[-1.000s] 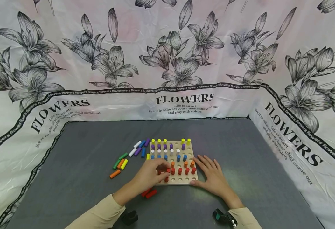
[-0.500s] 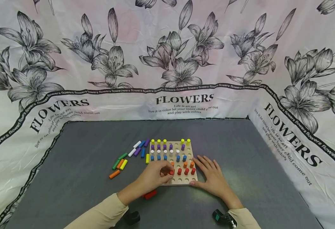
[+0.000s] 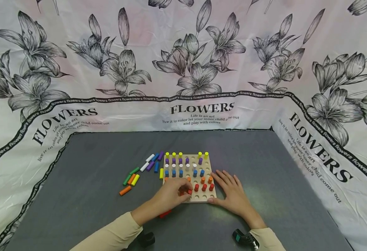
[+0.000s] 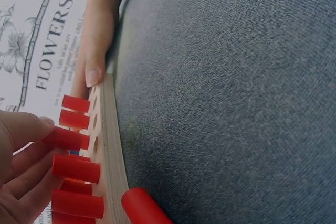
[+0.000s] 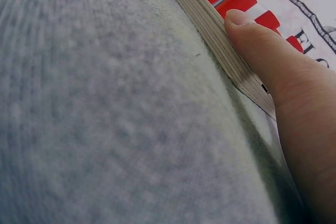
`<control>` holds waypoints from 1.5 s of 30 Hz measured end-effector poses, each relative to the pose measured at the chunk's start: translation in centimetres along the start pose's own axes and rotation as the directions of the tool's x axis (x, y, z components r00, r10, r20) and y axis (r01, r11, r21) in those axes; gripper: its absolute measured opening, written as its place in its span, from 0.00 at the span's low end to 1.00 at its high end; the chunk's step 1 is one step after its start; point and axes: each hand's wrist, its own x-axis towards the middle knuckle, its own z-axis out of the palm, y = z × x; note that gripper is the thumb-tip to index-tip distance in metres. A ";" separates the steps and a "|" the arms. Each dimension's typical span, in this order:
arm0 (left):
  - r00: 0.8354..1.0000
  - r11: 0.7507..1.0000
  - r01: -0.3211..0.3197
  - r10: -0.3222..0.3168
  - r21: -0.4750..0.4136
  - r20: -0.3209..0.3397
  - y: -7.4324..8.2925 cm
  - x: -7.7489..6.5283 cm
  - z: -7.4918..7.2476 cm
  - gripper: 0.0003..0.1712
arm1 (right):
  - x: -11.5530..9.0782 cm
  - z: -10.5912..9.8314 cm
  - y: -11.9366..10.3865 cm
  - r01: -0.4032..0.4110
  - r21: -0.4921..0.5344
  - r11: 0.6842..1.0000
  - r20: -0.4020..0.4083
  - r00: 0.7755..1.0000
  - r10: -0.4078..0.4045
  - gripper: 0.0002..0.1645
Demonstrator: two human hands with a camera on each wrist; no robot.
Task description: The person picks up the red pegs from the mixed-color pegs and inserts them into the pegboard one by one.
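Note:
A wooden pegboard (image 3: pixel 200 201) holds rows of yellow, purple, white, blue, orange and red pegs. My left hand (image 3: pixel 173 192) reaches over its near left part and pinches a red peg (image 4: pixel 73 139) between thumb and fingers. This peg stands at the board's near rows, its lower end against the board; how deep it sits I cannot tell. Several red pegs stand beside it in the left wrist view. My right hand (image 3: pixel 231 193) lies with spread, straight fingers at the board's right edge, its thumb (image 5: pixel 254 32) touching the near right corner. The left hand hides several pegs and holes.
Loose green, orange, yellow, white, purple and blue pegs (image 3: pixel 135 180) lie left of the board on the grey table (image 3: pixel 280 167). A loose red peg (image 3: pixel 165 213) lies before the near left corner. Floral cloth (image 3: pixel 199 118) borders the table.
My left hand has moved slightly to the right and nearer to me across the board, carrying the red peg to the near rows. The right hand stays in place.

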 end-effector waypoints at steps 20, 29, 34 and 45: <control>1.000 0.993 -0.006 0.005 0.116 0.007 0.0 -0.2 0.7 0.09 | 0.1 0.0 0.1 -0.005 0.007 1.000 0.005 1.000 0.005 0.58; 1.000 0.989 -0.020 0.020 0.147 -0.003 -0.1 -0.1 0.9 0.08 | 0.1 -0.1 0.0 0.003 0.006 1.000 -0.001 1.000 -0.003 0.57; 1.000 0.988 -0.010 0.010 0.151 -0.003 -0.3 -0.3 1.1 0.07 | 0.0 -0.1 -0.1 -0.007 0.012 1.000 0.013 1.000 0.006 0.57; 1.000 0.981 0.001 0.004 0.192 -0.027 0.1 -0.4 1.0 0.08 | 0.0 -0.1 0.0 -0.002 0.016 1.000 0.002 1.000 0.002 0.58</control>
